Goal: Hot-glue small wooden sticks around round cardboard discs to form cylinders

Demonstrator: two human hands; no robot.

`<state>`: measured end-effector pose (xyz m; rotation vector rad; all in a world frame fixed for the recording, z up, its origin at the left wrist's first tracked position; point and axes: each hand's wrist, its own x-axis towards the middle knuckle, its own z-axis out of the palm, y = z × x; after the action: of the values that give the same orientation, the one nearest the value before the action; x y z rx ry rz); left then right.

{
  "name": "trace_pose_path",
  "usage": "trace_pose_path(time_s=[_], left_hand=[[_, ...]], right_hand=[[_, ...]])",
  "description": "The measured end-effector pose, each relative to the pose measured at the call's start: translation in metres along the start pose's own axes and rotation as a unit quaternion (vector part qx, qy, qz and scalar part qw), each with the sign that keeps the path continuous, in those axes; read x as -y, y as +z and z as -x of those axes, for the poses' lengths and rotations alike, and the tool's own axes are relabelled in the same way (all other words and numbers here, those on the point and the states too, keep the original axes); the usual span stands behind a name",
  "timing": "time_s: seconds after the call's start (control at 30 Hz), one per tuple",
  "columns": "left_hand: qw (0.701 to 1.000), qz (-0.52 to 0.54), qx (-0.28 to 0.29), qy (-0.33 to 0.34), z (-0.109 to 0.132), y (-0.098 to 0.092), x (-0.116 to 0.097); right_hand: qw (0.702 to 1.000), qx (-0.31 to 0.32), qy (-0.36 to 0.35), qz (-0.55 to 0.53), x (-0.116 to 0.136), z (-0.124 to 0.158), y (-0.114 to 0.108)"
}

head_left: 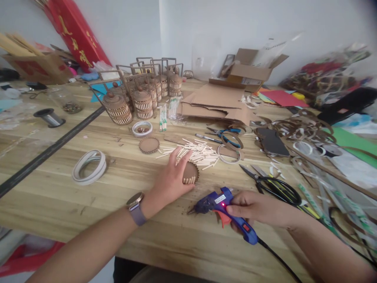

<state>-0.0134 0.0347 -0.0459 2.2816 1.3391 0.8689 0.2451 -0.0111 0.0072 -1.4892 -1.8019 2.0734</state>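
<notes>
My left hand (172,177) is spread over the left side of a round brown cardboard disc (191,169) with a ridged rim. Its fingers are apart, the thumb by the near rim and the fingertips over a pile of thin wooden sticks (203,152). A few short sticks (189,180) stand in a row along the disc's near inner edge. Whether the hand presses on the disc, I cannot tell. To the right, my right hand (243,210) is wrapped round a blue glue gun (216,200), its red light lit and its nozzle pointing left, low over the table.
Another cardboard disc (149,145) and tape rolls (89,167) lie left. Black scissors (273,186), pliers (228,131) and a phone (273,141) are right. Behind stand lidded stick-sided baskets (143,104) and cardboard sheets (215,98). The gun's cord (277,257) trails to the front edge.
</notes>
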Motion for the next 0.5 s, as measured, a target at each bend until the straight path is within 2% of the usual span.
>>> trace_pose_path(time_s=[0.1, 0.17, 0.2, 0.3, 0.37, 0.5], left_hand=[[1.0, 0.005, 0.002, 0.0, 0.0, 0.001, 0.001], [1.0, 0.004, 0.005, -0.002, 0.0, 0.0, 0.0], [1.0, 0.002, 0.008, -0.003, -0.001, 0.0, 0.0], [1.0, -0.002, 0.014, -0.004, -0.001, -0.001, -0.001], [1.0, -0.003, 0.014, -0.001, -0.001, -0.002, -0.002], [1.0, -0.003, 0.003, 0.011, 0.0, -0.001, -0.001]], right_hand=[[0.984, -0.076, 0.0, 0.16, 0.002, 0.004, -0.01], [0.954, -0.134, -0.015, 0.268, 0.008, 0.002, -0.018], [0.929, -0.177, -0.029, 0.323, 0.013, -0.001, -0.022], [0.829, -0.307, -0.094, 0.457, 0.027, -0.019, -0.028], [0.789, -0.302, -0.143, 0.515, 0.036, -0.036, -0.027], [0.732, -0.276, -0.146, 0.605, 0.04, -0.063, -0.024]])
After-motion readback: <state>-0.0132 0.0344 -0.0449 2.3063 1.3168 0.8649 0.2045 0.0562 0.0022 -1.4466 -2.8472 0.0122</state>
